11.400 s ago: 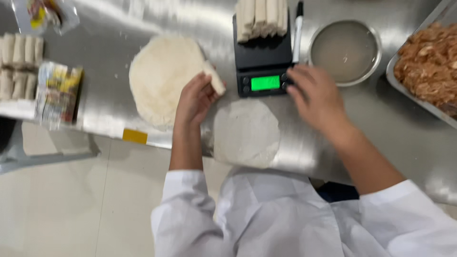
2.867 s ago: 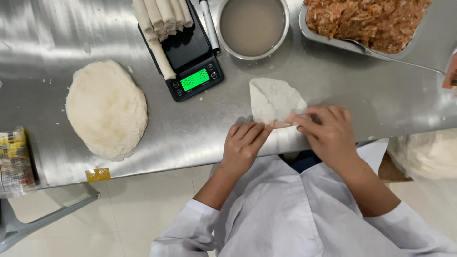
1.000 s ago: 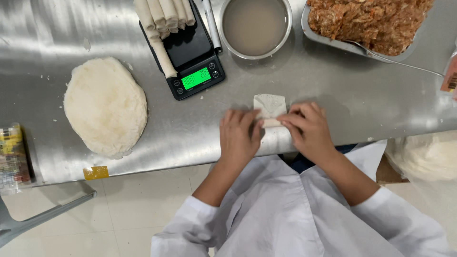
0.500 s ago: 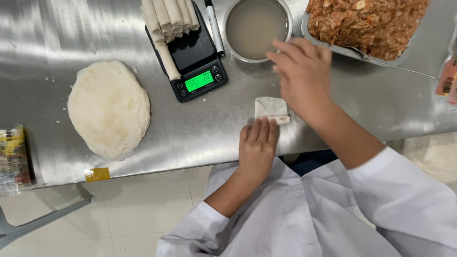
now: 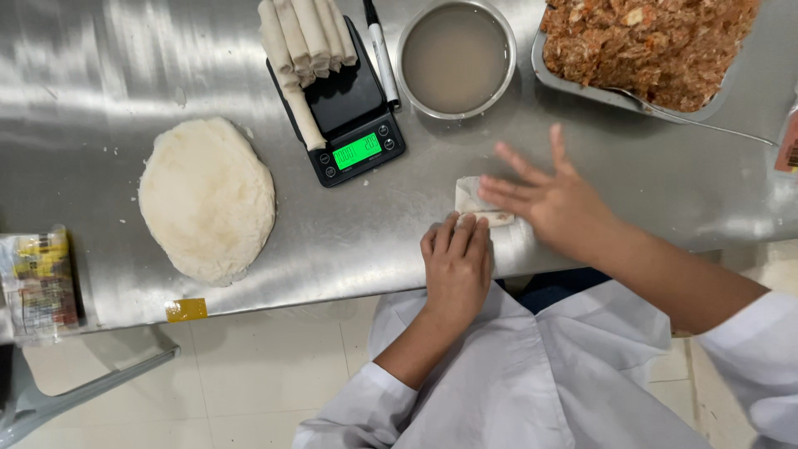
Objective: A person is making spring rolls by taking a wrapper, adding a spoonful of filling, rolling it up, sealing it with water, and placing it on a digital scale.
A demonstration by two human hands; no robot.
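My left hand (image 5: pixel 455 262) lies flat on the steel worktop (image 5: pixel 100 75), fingers together and extended, their tips pressing the near edge of a partly rolled spring roll wrapper (image 5: pixel 475 199). It pins the wrapper without closing around it. My right hand (image 5: pixel 555 198) sits just beyond, fingers spread and released, grasping nothing; its fingertips overlap the right part of the same wrapper, though I cannot tell whether they touch it, as the hand is blurred. The wrapper sits near the front edge of the worktop, between my two hands, just right of and nearer to me than the digital scale (image 5: pixel 353 125).

Finished rolls (image 5: pixel 301 41) are stacked on the scale's platform, one lying down its left side toward the lit green display. A marker pen (image 5: pixel 381 54) lies between the scale and a round metal bowl of cloudy liquid (image 5: pixel 455 58). A metal tray of minced filling (image 5: pixel 648 46) stands at the far right, a utensil handle (image 5: pixel 706 125) projecting from it. A stack of round wrappers (image 5: pixel 206 199) lies well to the left, and a printed packet (image 5: pixel 37 283) sits at the left edge.
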